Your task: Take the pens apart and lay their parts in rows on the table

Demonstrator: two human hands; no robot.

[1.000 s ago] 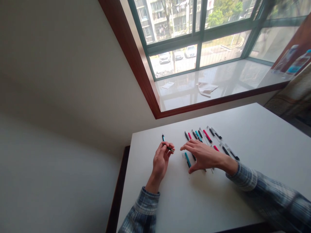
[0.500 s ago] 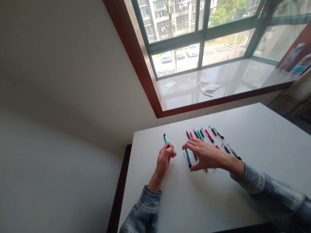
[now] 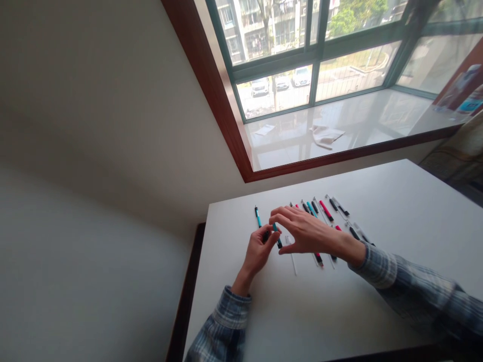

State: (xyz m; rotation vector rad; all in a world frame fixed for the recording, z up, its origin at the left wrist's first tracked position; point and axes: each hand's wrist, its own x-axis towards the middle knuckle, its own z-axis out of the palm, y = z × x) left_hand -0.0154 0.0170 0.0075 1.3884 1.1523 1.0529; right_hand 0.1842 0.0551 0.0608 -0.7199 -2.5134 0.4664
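A short teal pen barrel with a black end (image 3: 279,243) is between my two hands. My right hand (image 3: 307,231) spans it lengthwise, fingers at its far end and thumb by the black end. The thumb and fingers of my left hand (image 3: 258,254) close on its side from the left. A teal and black pen (image 3: 258,216) lies just beyond my left hand, its near end partly hidden by the fingers. Right of the barrel, a thin white refill (image 3: 293,262) rests on the table. My right hand covers part of the pen pieces behind it.
Rows of pen parts lie to the right on the white table (image 3: 339,311), among them a red barrel (image 3: 326,210), a black piece (image 3: 353,233) and a clear cap (image 3: 342,207). A wall stands at the left. Behind the table, a window sill (image 3: 287,151) holds a crumpled cloth (image 3: 326,136).
My right hand has moved left with the teal barrel, away from the white refill. My left hand has shifted slightly right and now meets the barrel.
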